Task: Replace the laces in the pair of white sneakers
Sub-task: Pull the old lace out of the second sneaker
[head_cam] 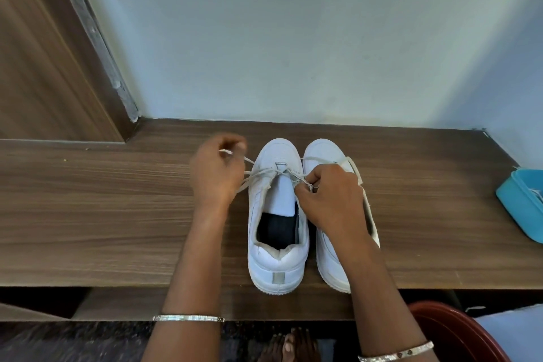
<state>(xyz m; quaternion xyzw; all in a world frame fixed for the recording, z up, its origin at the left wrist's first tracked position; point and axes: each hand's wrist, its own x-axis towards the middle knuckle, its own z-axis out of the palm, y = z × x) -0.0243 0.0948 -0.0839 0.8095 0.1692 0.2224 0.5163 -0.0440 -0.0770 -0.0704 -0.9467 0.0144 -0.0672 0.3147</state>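
The lace [258, 174] is being worked into the centre sneaker [277, 256], which is being kept on the bench [102, 214] at the middle of the frame. Only the eyelets nearest the toe are being crossed by it. The rows further back along the tongue are being left bare, so the lacing of this shoe is judged to be barely begun.

One end is being pinched in the closed grip of the left hand [216, 173], just left of the toe. The other end is being pinched in the closed grip of the right hand [332, 200], at the shoe's right eyelet row.

The second sneaker [321, 151] is being kept just beside it, to the right in the frame, and is being partly covered by the right hand. A loose white strip is being shown across its toe. Whether it is threaded cannot be told, so that shoe is judged to be left to do.

Both shoes are being held with the long axis running from lower frame to upper frame, heels toward the lower edge and toes toward the wall [293, 38].

A blue container [517, 203] is being shown at the right edge.
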